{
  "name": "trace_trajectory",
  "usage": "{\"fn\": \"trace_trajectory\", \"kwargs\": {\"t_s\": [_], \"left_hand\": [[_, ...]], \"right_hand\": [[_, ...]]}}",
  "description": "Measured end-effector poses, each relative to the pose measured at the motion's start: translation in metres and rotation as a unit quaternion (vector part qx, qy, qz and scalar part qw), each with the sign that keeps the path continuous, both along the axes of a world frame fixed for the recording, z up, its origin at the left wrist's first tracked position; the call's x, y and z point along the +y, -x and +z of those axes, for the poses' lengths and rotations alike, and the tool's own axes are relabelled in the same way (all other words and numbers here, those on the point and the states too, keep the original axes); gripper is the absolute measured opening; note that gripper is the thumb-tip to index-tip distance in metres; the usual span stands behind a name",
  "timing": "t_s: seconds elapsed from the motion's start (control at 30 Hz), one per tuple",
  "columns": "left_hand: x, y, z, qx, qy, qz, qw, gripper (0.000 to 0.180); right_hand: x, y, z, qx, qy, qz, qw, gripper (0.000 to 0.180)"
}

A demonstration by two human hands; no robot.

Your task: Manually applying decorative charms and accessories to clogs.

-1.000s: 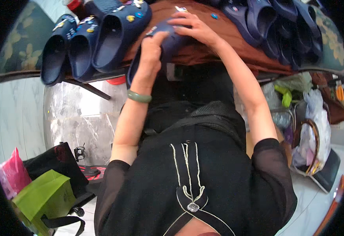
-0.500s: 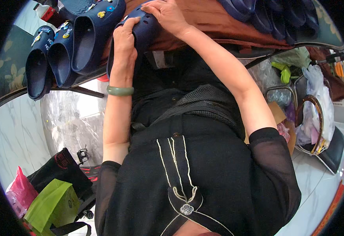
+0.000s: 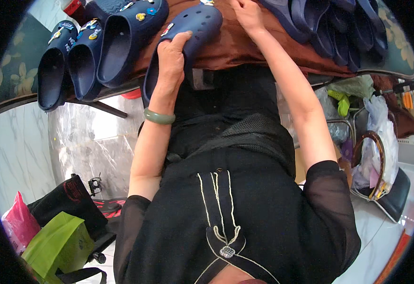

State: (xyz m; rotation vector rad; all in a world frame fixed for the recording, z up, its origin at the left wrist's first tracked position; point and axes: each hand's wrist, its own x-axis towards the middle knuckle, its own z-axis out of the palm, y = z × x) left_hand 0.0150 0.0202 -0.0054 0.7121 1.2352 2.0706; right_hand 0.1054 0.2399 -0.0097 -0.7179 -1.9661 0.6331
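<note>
A navy clog (image 3: 195,23) with round holes is in my left hand (image 3: 171,59); the fingers grip its opening and the thumb presses on the upper. Close to that thumb sits a small red-and-white charm (image 3: 167,29), and a white-and-yellow charm (image 3: 207,2) shows at the toe. My right hand (image 3: 248,18) is apart from the clog, to its right above the brown cloth (image 3: 237,49). Its fingers are curled together at the picture's top edge; whatever they hold, if anything, I cannot make out.
Several navy clogs with charms (image 3: 121,47) stand at the table's left. More plain navy clogs (image 3: 320,28) are bunched on the right. A chair with plastic bags (image 3: 379,137) is at the lower right; green (image 3: 60,246) and pink bags (image 3: 22,222) lie lower left.
My right hand has left the clog and moved to the right. More of the clog's upper and a charm at its toe now show. My left hand keeps its grip.
</note>
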Motion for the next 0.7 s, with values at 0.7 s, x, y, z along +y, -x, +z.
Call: {"fn": "trace_trajectory", "kwargs": {"t_s": [0.7], "left_hand": [[0.0,0.013,0.0,0.175,-0.028,-0.103,0.979,0.037]], "right_hand": [[-0.058,0.064,0.086,-0.369,-0.019,0.507,0.779,0.029]]}}
